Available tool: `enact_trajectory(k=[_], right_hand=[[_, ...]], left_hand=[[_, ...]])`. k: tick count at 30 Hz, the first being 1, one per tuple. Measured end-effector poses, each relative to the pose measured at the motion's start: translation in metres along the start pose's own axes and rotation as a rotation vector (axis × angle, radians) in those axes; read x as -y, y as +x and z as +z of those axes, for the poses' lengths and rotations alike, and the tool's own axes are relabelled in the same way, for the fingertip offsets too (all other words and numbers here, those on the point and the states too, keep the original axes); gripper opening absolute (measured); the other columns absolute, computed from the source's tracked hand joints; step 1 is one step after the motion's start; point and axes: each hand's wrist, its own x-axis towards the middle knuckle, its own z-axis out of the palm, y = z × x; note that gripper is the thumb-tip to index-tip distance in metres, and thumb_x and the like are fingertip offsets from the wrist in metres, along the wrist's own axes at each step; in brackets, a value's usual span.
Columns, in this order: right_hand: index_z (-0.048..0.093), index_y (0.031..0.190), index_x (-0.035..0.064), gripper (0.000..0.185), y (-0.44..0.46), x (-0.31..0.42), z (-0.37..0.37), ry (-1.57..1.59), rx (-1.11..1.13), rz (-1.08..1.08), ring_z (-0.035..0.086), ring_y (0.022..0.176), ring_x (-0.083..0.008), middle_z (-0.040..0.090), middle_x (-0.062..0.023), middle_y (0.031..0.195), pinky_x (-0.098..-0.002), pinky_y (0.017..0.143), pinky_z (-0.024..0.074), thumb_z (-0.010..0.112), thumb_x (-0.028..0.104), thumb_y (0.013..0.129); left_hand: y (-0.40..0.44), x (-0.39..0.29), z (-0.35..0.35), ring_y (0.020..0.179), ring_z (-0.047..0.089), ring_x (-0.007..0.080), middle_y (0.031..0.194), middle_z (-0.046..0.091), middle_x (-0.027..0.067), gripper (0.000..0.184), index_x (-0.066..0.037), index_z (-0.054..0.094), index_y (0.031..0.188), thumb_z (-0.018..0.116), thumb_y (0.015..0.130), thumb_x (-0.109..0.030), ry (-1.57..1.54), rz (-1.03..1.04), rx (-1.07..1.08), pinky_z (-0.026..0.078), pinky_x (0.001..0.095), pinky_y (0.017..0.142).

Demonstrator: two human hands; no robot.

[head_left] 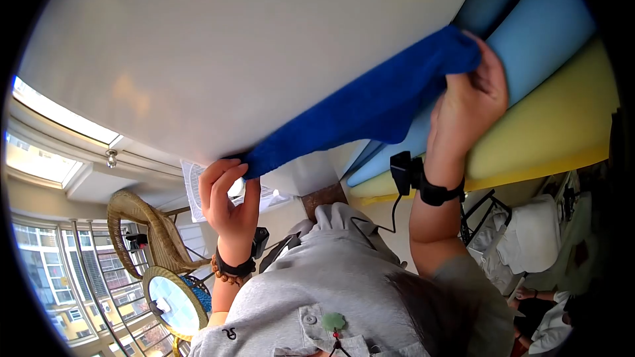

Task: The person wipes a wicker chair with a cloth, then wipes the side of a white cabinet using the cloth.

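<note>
A blue cloth [344, 112] is stretched on a slant between my two hands, its lower edge hanging in a loose fold. My left hand [228, 195] pinches the lower left corner between thumb and fingers. At the upper right, my right hand [473, 102] grips the other end, its fingertips partly behind the fabric. Behind the cloth spreads a broad, smooth white surface [251, 39]; whether the cloth touches it, I cannot tell. Each wrist wears a black strap with a small device, and a beaded bracelet circles the left one.
Blue [542, 20] and yellow [555, 119] padded-looking panels run along the right. A wicker chair [142, 225] and a round glass-topped table [175, 301] stand by the railed windows at left. Another person [549, 320] is at the lower right, near a white seat [529, 235].
</note>
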Motion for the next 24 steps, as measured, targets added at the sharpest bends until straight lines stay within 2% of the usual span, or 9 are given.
enact_trajectory(k=[3,6,11,14,15,18,19,20,24], right_hand=[[0.068,0.102,-0.0027,0.030,0.017,0.013,0.011,0.100,0.013,-0.011,0.058,0.075,-0.0039,0.068,-0.0018,0.088,-0.0163,0.068,0.0440,0.075,-0.009,0.073],[0.067,0.102,-0.0020,0.031,-0.005,-0.001,-0.007,-0.044,0.037,0.090,0.059,0.076,-0.0048,0.067,-0.0016,0.088,-0.0169,0.069,0.0449,0.076,-0.008,0.073],[0.067,0.101,-0.0007,0.029,-0.014,-0.008,-0.011,-0.040,0.052,0.070,0.061,0.077,-0.0060,0.069,-0.0031,0.089,-0.0178,0.072,0.0463,0.076,-0.006,0.074],[0.067,0.100,-0.0005,0.029,0.015,0.016,0.008,0.042,0.035,-0.018,0.059,0.075,-0.0049,0.069,-0.0025,0.089,-0.0173,0.070,0.0455,0.076,-0.006,0.074],[0.067,0.099,-0.0002,0.028,0.021,0.021,0.012,0.064,0.049,-0.038,0.057,0.073,-0.0038,0.068,-0.0016,0.089,-0.0168,0.068,0.0440,0.077,-0.005,0.073],[0.067,0.099,0.0001,0.029,0.007,0.015,0.004,-0.103,0.023,0.008,0.057,0.074,-0.0040,0.068,-0.0015,0.089,-0.0166,0.068,0.0439,0.078,-0.005,0.073],[0.068,0.099,0.0005,0.029,0.000,0.012,0.000,-0.092,0.018,0.035,0.058,0.075,-0.0043,0.067,-0.0008,0.088,-0.0169,0.069,0.0443,0.077,-0.005,0.073],[0.068,0.099,0.0016,0.028,-0.003,0.009,0.002,-0.002,0.008,0.037,0.058,0.075,-0.0047,0.066,-0.0003,0.088,-0.0172,0.069,0.0441,0.076,-0.006,0.073],[0.068,0.100,-0.0011,0.030,0.032,0.028,0.020,-0.049,0.013,-0.200,0.056,0.073,-0.0048,0.067,-0.0002,0.086,-0.0175,0.067,0.0434,0.077,-0.006,0.072]], left_hand=[[0.003,0.001,0.002,0.097,0.061,0.0257,0.105,0.061,0.0148,0.034,0.000,0.062,0.105,0.070,0.074,0.011,-0.014,0.018,-0.077,0.050,0.0340,0.084],[0.002,0.008,-0.003,0.101,0.057,0.0228,0.113,0.055,0.0139,0.031,0.001,0.058,0.111,0.066,0.083,0.012,-0.008,0.067,-0.134,0.048,0.0337,0.089],[-0.002,0.018,-0.008,0.105,0.056,0.0216,0.117,0.054,0.0114,0.030,0.000,0.057,0.112,0.066,0.085,0.010,0.032,0.059,-0.222,0.045,0.0338,0.094],[0.013,0.009,-0.001,0.104,0.055,0.0197,0.119,0.054,0.0115,0.033,-0.001,0.056,0.116,0.066,0.086,0.009,0.043,0.150,-0.323,0.045,0.0314,0.090],[0.016,0.007,0.001,0.102,0.055,0.0177,0.119,0.054,0.0118,0.035,-0.001,0.055,0.118,0.066,0.087,0.009,0.068,0.168,-0.358,0.044,0.0281,0.084],[0.018,0.011,0.003,0.100,0.056,0.0170,0.119,0.055,0.0116,0.034,-0.001,0.056,0.117,0.065,0.086,0.009,0.054,0.145,-0.420,0.043,0.0260,0.080],[0.014,0.015,0.001,0.106,0.057,0.0237,0.116,0.052,0.0118,0.033,-0.002,0.056,0.111,0.067,0.084,0.011,0.037,0.109,-0.414,0.048,0.0344,0.093],[0.016,0.017,0.000,0.106,0.057,0.0237,0.115,0.053,0.0119,0.032,-0.002,0.056,0.111,0.067,0.084,0.012,0.033,0.121,-0.408,0.048,0.0345,0.092],[0.028,0.011,-0.006,0.100,0.059,0.0226,0.111,0.057,0.0127,0.031,0.000,0.058,0.108,0.069,0.082,0.012,0.028,0.126,-0.371,0.050,0.0328,0.086]])
